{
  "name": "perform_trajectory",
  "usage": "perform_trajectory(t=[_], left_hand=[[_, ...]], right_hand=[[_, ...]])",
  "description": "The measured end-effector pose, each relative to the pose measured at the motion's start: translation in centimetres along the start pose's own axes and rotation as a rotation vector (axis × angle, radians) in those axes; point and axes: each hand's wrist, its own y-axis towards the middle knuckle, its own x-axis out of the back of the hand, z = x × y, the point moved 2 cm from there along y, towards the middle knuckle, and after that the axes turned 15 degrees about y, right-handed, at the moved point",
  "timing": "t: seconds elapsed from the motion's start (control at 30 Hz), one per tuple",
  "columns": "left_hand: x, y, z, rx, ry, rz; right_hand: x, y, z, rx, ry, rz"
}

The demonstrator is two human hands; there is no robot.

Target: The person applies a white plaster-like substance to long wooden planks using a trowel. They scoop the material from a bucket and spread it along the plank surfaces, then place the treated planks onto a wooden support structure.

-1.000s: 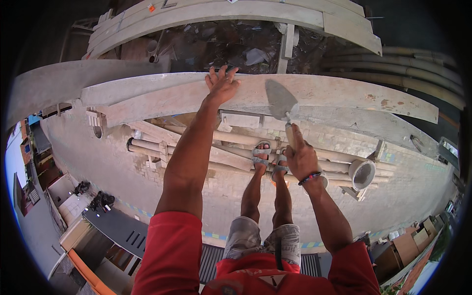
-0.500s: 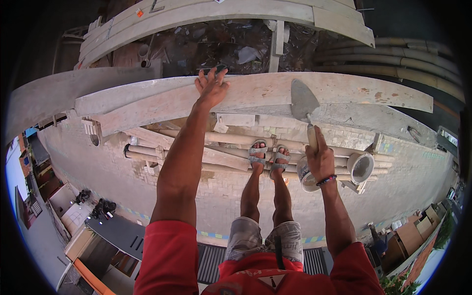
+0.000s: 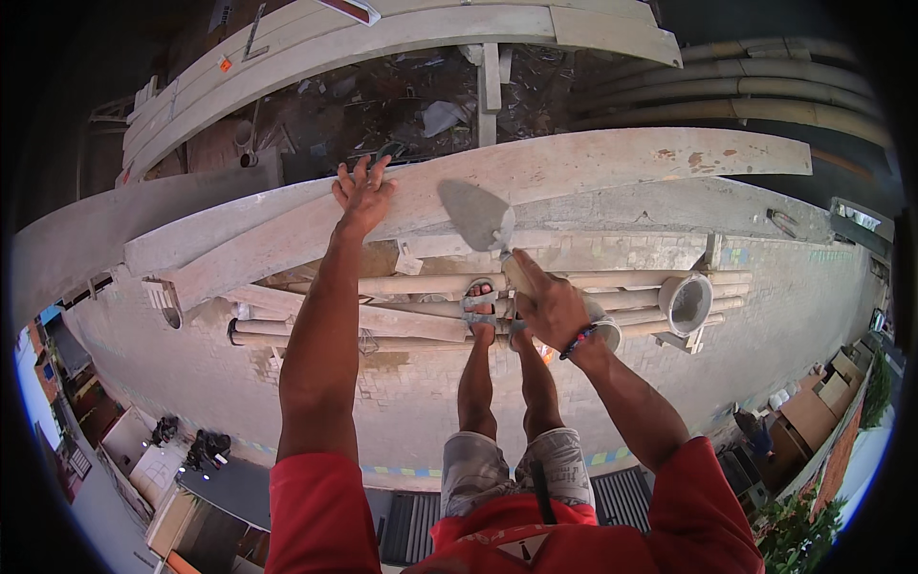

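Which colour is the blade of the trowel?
The trowel blade is grey; it shows best in the head view.

The trowel (image 3: 470, 210) has swung left, apparently along the board (image 3: 593, 165), toward the left hand (image 3: 364, 199).

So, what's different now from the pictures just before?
The right hand took the trowel rightward, then brought it back left, nearer the left hand. The whole scene also slid left in the picture, so the head camera has moved. Neither of the hands visibly took hold of or let go of anything. The left hand stays spread at the plank's far edge.
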Motion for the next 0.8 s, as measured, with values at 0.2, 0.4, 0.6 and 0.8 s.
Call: perform_trajectory(t=[0.2, 0.4, 0.6, 0.8], left_hand=[[-0.1, -0.4, 0.4, 0.014, 0.022, -0.038], [0.0, 0.0, -0.3, 0.022, 0.027, -0.012], [-0.4, 0.2, 0.3, 0.041, 0.064, 0.018], [-0.4, 0.1, 0.0, 0.006, 0.04, -0.066]], right_hand=[[8.0, -2.6, -5.9, 0.096, 0.095, -0.539], [11.0, -3.8, -10.3, -0.116, 0.146, -0.485], [7.6, -3.7, -5.7, 0.088, 0.127, -0.225], [15.9, -3.8, -12.5, -0.332, 0.325, -0.686]])
